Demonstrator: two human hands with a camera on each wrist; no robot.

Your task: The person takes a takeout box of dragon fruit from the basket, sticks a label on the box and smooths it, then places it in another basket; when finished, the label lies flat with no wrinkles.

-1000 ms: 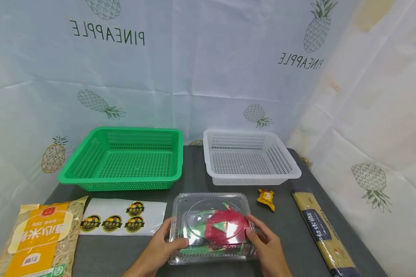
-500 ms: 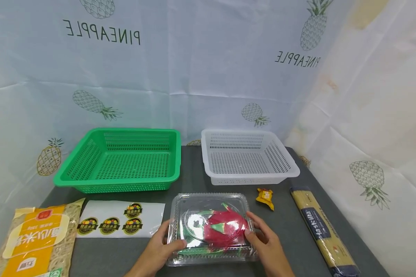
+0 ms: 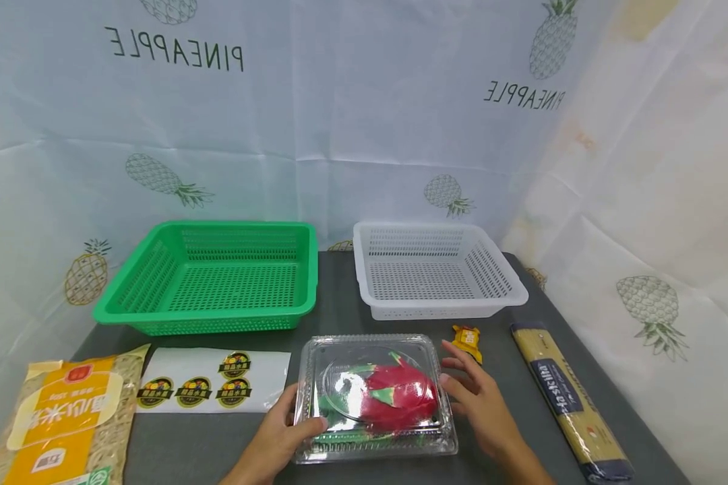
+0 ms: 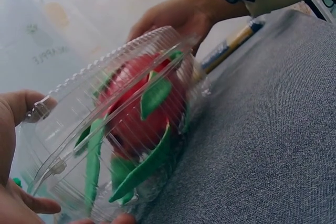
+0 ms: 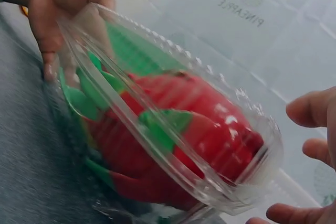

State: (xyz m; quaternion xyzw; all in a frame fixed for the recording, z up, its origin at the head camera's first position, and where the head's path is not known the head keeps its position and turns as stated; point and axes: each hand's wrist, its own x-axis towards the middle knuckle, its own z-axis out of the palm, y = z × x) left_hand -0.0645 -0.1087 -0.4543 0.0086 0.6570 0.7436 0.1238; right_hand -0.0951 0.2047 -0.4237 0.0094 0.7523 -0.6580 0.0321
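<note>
A clear plastic clamshell box [image 3: 321,450] with its lid down rests near the front of the dark table. Inside lies a red dragon fruit [image 3: 400,399] with green leaf tips, also plain through the wall in the right wrist view. My left hand [image 3: 280,431] grips the box's left side, its thumb over the lid's front corner. Beside the right side my right hand [image 3: 480,407] is apart from the box, fingers spread and loosely bent, holding nothing. Behind its fingertips lies a small yellow wrapped snack [image 3: 467,340].
A green basket [image 3: 206,315] and a white basket [image 3: 443,311] stand at the back. To the left are a sheet of round fruit stickers [image 3: 267,377] and a bag of noodles [image 3: 67,424]. A pasta pack [image 3: 570,401] lies along the right edge.
My right hand has let go of the box's right side and moved a little to the right. The left hand keeps its grip, and the box has stayed nearly in place.
</note>
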